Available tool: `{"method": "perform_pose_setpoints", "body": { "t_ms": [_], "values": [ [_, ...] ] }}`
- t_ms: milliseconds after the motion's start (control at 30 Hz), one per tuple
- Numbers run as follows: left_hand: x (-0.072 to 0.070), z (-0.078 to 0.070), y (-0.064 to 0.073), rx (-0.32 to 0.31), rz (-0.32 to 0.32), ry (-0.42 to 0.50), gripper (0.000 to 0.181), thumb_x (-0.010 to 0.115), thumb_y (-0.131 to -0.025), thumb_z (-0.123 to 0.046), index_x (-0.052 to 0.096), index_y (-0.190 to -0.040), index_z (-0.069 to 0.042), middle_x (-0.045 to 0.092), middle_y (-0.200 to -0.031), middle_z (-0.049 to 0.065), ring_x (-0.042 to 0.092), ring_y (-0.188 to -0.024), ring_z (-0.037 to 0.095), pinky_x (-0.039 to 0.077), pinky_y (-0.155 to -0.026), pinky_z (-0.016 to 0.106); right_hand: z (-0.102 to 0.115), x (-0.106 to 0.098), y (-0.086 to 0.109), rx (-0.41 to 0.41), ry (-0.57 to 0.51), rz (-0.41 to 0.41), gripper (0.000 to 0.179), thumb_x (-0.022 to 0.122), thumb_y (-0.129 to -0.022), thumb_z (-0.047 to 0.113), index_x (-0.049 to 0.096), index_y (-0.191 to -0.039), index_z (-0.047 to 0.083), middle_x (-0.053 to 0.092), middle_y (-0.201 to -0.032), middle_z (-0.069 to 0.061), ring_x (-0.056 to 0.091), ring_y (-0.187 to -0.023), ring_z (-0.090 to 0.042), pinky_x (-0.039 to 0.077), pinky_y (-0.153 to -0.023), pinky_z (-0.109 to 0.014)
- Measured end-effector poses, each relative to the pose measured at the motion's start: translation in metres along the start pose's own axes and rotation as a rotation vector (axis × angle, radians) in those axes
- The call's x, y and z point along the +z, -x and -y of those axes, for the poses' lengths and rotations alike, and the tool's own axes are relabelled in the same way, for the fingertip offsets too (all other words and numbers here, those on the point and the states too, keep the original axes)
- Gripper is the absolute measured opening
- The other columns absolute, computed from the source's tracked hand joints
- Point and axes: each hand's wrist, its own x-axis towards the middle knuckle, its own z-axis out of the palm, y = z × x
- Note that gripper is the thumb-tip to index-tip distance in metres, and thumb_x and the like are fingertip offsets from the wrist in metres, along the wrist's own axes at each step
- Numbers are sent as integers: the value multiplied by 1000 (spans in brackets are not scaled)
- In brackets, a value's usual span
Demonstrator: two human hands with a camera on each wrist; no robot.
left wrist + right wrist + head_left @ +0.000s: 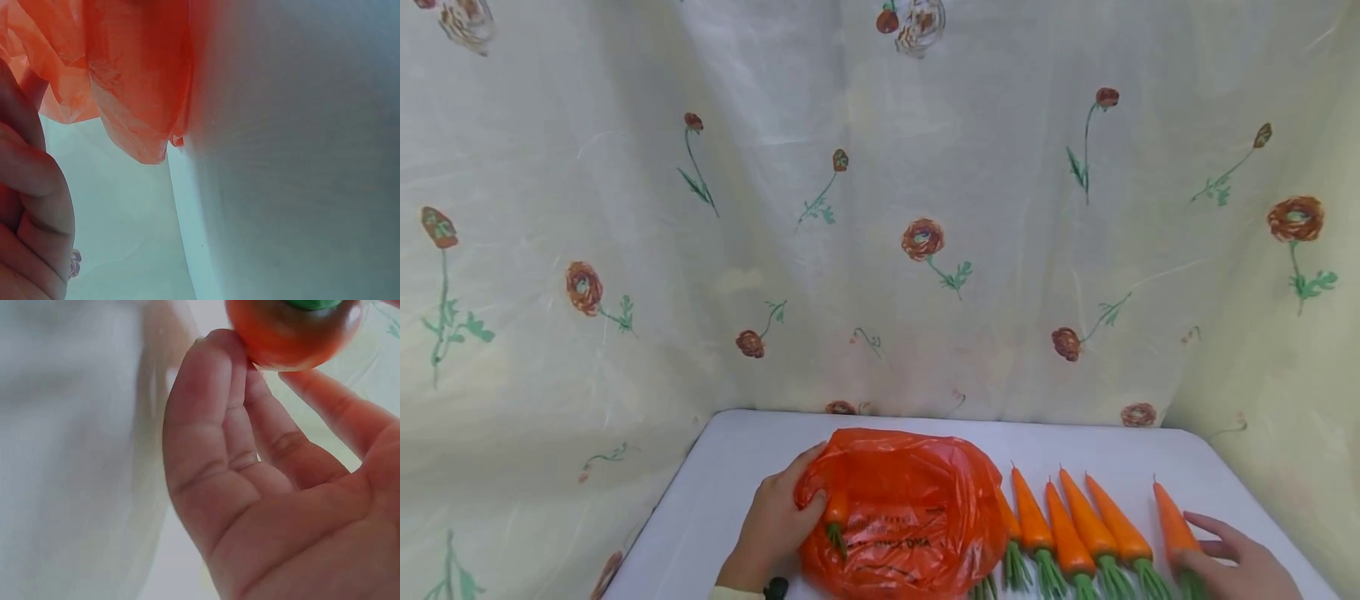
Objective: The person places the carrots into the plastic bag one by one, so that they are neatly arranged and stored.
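Observation:
A red plastic bag (898, 533) with its mouth spread wide lies at the middle of the white table. My left hand (778, 512) grips the bag's left edge, thumb on the near side. One carrot (838, 507) with a green top shows inside the bag, close to that thumb. Over at the far right, my right hand (1240, 562) holds a carrot (1172, 525) by its thick end, fingers on one side and thumb across the front. In the right wrist view, fingertips meet the round orange end of this carrot (294, 347).
Several more carrots (1078, 537) lie in a row right of the bag, tips pointing away, green stems toward me. The leftmost is partly covered by the bag. A flower-patterned curtain (880, 250) hangs behind and beside the white table (752, 437).

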Motion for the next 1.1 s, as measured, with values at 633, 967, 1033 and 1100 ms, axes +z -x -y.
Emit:
{"method": "perform_pose_setpoints", "body": {
  "t_ms": [633,967,1033,1100],
  "values": [
    [-1,0,0,22,3,6,73,77,-94,-22,47,-160,-30,67,-139,1,69,-114,22,61,-93,47,44,2,31,-82,-200,-69,110,70,-92,67,23,-165,-1,51,-145,-38,70,-99,-27,64,-83,-43],
    [-1,0,0,20,-6,-8,72,77,-93,-23,48,-159,-29,68,-138,2,70,-112,22,61,-92,48,60,13,40,-108,-439,-22,107,70,-92,64,18,-170,13,60,-147,-16,67,-104,-10,62,-90,-37],
    [-1,0,0,19,-4,-8,72,77,-93,-23,48,-159,-30,68,-139,2,69,-112,22,61,-92,47,63,17,42,-118,-508,8,101,68,-95,62,17,-171,17,63,-143,-3,67,-105,-6,61,-92,-35],
    [-1,1,-1,17,0,-7,73,78,-93,-23,47,-159,-30,67,-140,2,69,-113,22,61,-92,48,66,23,44,-130,-599,48,92,65,-99,58,18,-171,25,65,-136,9,67,-107,-7,60,-94,-34]
  ]
}}
